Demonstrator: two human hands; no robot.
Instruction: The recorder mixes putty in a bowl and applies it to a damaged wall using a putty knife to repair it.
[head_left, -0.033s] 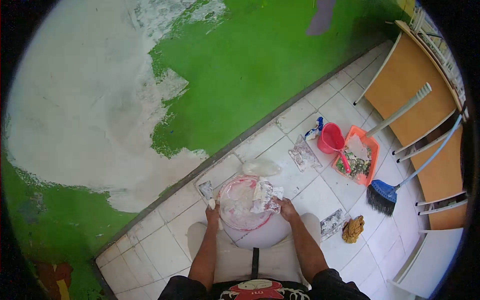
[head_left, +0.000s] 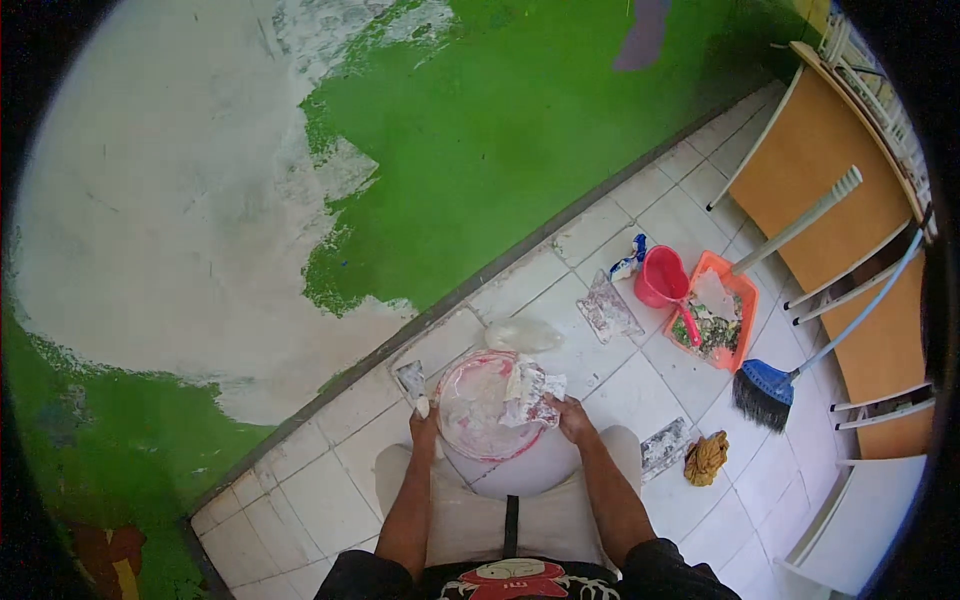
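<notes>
A round pink-rimmed basin (head_left: 478, 412) smeared with white paste sits between my knees, close to the foot of the wall. My left hand (head_left: 425, 428) grips its left rim. My right hand (head_left: 573, 417) holds the right rim, where a crumpled white plastic sheet (head_left: 530, 392) hangs over the edge. Both forearms come up from the lower edge of the picture. The basin's underside is hidden.
The green wall (head_left: 520, 130) has a large white patch (head_left: 170, 220). On the tiled floor lie a scraper (head_left: 410, 378), a clear bag (head_left: 522, 335), a red dipper (head_left: 662, 280), an orange dustpan (head_left: 740, 300), a blue broom (head_left: 765, 390) and a yellow rag (head_left: 706, 457). Orange boards (head_left: 830, 170) stand at right.
</notes>
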